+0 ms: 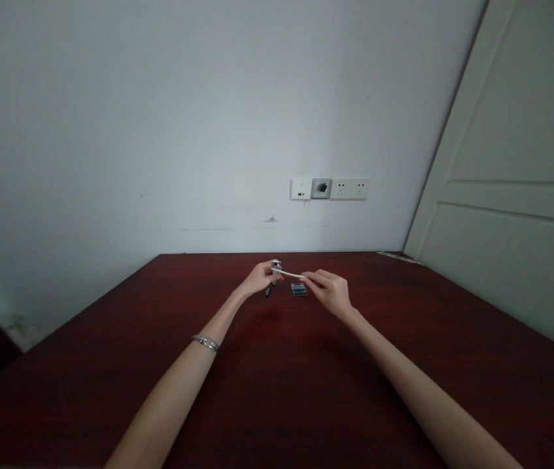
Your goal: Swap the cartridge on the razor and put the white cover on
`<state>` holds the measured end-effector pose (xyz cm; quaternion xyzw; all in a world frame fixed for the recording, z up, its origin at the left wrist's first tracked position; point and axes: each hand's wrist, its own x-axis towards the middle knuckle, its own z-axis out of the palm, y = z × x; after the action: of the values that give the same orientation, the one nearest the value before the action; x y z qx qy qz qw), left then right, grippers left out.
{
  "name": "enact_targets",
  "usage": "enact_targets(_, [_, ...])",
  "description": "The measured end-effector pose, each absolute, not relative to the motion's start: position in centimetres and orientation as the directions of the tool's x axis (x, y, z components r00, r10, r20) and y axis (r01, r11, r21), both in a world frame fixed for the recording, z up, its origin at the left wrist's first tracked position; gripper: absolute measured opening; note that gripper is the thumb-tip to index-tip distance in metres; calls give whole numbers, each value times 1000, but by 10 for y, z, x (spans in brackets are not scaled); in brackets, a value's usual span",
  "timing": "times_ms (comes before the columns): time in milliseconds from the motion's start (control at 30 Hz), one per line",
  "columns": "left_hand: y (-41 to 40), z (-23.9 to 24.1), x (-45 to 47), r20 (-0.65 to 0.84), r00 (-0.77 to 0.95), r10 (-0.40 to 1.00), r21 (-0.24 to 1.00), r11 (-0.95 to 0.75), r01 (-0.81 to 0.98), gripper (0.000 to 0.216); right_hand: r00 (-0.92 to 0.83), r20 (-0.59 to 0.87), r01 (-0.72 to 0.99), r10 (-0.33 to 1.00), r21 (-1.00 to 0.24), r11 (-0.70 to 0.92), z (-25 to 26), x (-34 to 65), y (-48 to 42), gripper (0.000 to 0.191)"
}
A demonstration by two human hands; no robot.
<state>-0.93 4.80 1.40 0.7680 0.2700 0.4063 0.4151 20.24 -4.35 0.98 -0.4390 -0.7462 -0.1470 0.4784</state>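
Observation:
A thin white strip (288, 273), slightly bent, stretches between my two hands above the table. My left hand (258, 279) pinches its left end, and my right hand (329, 290) pinches the right end between thumb and fingers. Its exact kind is too small to make out. Just behind my left fingers shows a small silver-and-white object (276, 263), partly hidden by them. Below that hand lies a short dark stick-like piece (267, 292). A small flat clear-and-dark rectangular item (299, 290) rests on the table under the strip, close to my right fingertips.
The dark red wooden table (277, 391) runs back to a pale wall (208, 117). Low on that wall are sockets (349, 189) and a grey plate with a black plug (322, 188). A light panelled door or cabinet side (511, 202) borders the table on the right.

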Motion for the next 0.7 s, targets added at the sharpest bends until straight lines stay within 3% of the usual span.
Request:
enact_targets(100, [48,13,-9,396,545,739,858,-509,66,15,-156,842,790,517,-208,577,10,197,-44,25])
enact_targets(233, [43,15,-8,339,585,737,891,-451,53,15,-32,846,784,531,-309,539,8,207,-38,27])
enact_targets(467, [31,24,-8,137,652,746,955,-274,114,21,201,746,628,635,-596,501,3,219,-24,38])
enact_targets(700, [22,30,-7,53,709,704,968,-210,136,26,115,661,593,742,-645,482,4,206,-25,42])
